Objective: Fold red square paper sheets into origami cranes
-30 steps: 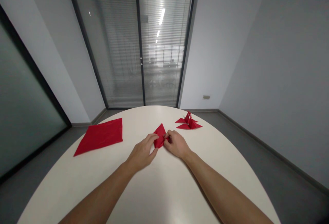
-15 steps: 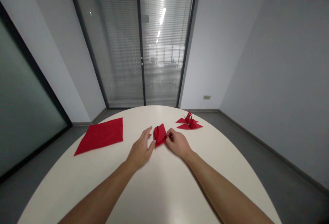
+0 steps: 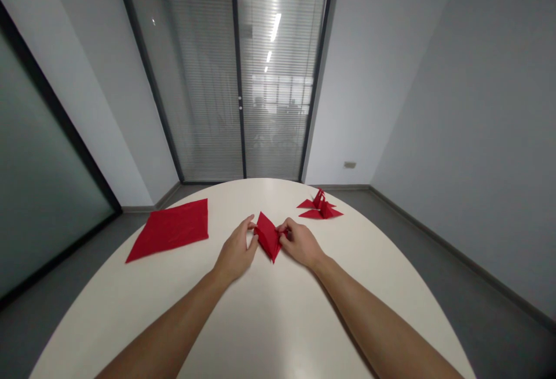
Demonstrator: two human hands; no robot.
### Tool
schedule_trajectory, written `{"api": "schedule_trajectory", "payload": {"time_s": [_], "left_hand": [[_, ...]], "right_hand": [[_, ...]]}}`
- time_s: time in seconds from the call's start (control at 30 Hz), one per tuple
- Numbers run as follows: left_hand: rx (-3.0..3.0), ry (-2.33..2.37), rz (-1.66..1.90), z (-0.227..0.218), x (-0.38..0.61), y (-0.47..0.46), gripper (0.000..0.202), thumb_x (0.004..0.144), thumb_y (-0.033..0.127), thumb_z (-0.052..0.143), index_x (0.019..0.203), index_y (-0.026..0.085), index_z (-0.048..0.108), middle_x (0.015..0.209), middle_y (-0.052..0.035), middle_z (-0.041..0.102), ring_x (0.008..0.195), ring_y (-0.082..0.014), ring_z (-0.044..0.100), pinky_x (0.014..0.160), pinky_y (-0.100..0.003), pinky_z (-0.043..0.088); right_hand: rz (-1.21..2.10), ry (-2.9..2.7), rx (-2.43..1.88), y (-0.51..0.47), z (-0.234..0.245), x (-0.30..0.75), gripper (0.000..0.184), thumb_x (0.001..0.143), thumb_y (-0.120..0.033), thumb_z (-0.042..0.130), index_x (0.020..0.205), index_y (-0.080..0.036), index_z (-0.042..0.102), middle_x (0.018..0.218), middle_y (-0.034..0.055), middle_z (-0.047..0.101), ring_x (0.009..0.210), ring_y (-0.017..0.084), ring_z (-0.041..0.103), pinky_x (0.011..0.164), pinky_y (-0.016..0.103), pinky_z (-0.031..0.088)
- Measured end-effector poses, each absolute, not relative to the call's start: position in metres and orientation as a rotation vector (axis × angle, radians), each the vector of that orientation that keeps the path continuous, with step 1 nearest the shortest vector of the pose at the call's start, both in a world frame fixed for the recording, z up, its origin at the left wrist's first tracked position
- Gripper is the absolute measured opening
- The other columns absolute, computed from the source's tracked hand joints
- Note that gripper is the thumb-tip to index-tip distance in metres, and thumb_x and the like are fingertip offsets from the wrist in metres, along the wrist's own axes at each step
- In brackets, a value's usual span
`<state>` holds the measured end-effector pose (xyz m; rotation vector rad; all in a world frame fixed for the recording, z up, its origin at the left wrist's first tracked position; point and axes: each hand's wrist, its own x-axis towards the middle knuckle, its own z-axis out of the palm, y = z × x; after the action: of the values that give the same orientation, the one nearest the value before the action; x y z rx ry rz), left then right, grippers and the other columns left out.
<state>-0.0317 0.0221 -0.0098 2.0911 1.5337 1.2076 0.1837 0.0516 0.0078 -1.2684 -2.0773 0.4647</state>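
Between my hands, a folded piece of red paper (image 3: 267, 236) forms a diamond shape just over the white table, one point toward me. My right hand (image 3: 301, 243) pinches its right side with closed fingers. At the left corner, my left hand (image 3: 237, 250) has its thumb and fingertips around the paper edge, the other fingers loosely curved. Behind my right hand stand two folded red paper cranes (image 3: 325, 211), close together with wings spread.
A stack or sheet of red paper (image 3: 174, 228) lies flat on the left of the round white table (image 3: 260, 321). The table's curved far edge faces a glass door with blinds (image 3: 278, 135). Walls rise on both sides.
The folded red paper has turned and opened into a longer diamond, its lower point now nearer me. My left fingers have closed in on its left corner; my right hand stays in place.
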Motion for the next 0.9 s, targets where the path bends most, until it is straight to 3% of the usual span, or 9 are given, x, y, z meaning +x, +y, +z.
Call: {"api": "schedule_trajectory", "payload": {"time_s": [0.1,0.23,0.43,0.6,0.7,0.9], "left_hand": [[2.127,1.55,1.222,-0.009,-0.031,0.022,0.04,0.094,0.023,0.051,0.133,0.021,0.049,0.125,-0.0096,0.064,0.116,-0.0224,0.062,0.102,-0.042,0.049],[2.186,1.551,1.232,-0.006,-0.03,0.02,0.03,0.09,0.019,0.054,0.119,0.021,0.055,0.118,-0.0071,0.066,0.111,-0.0223,0.063,0.099,-0.04,0.05],[2.16,1.64,1.22,0.001,-0.028,0.014,0.019,0.089,0.023,0.055,0.108,0.023,0.058,0.104,-0.0041,0.068,0.096,-0.0212,0.065,0.086,-0.036,0.051],[2.15,1.663,1.195,0.004,-0.027,0.013,0.01,0.087,0.024,0.059,0.097,0.023,0.059,0.095,-0.0019,0.067,0.088,-0.0194,0.062,0.08,-0.032,0.048],[2.182,1.667,1.184,0.005,-0.026,0.013,0.003,0.089,0.024,0.056,0.09,0.022,0.058,0.089,-0.0012,0.065,0.083,-0.0185,0.06,0.075,-0.031,0.046],[2.174,1.735,1.19,0.007,-0.025,0.011,0.008,0.09,0.024,0.051,0.083,0.022,0.053,0.076,0.0019,0.058,0.07,-0.0156,0.055,0.065,-0.027,0.039]], "right_hand": [[0.508,-2.036,-1.234,0.054,0.004,0.184,0.013,0.085,-0.013,0.054,0.093,-0.022,0.059,0.098,0.004,0.075,0.084,0.018,0.067,0.074,0.027,0.046],[0.516,-1.999,-1.248,0.055,0.003,0.185,0.012,0.086,-0.014,0.053,0.094,-0.023,0.057,0.094,0.0039,0.074,0.082,0.018,0.067,0.073,0.027,0.046],[0.443,-1.967,-1.347,0.055,0.005,0.184,0.004,0.088,-0.02,0.053,0.092,-0.022,0.052,0.078,0.0013,0.068,0.07,0.018,0.061,0.063,0.025,0.038],[0.426,-1.975,-1.353,0.055,0.004,0.183,0.008,0.091,-0.022,0.05,0.098,-0.023,0.051,0.068,-0.0021,0.062,0.061,0.017,0.055,0.058,0.026,0.031],[0.43,-1.992,-1.341,0.054,0.004,0.184,0.01,0.091,-0.025,0.052,0.101,-0.023,0.051,0.069,-0.0027,0.062,0.06,0.016,0.054,0.058,0.026,0.031],[0.375,-2.041,-1.309,0.052,0.007,0.184,0.011,0.09,-0.032,0.059,0.09,-0.022,0.055,0.075,-0.001,0.064,0.064,0.015,0.054,0.061,0.025,0.032]]}}
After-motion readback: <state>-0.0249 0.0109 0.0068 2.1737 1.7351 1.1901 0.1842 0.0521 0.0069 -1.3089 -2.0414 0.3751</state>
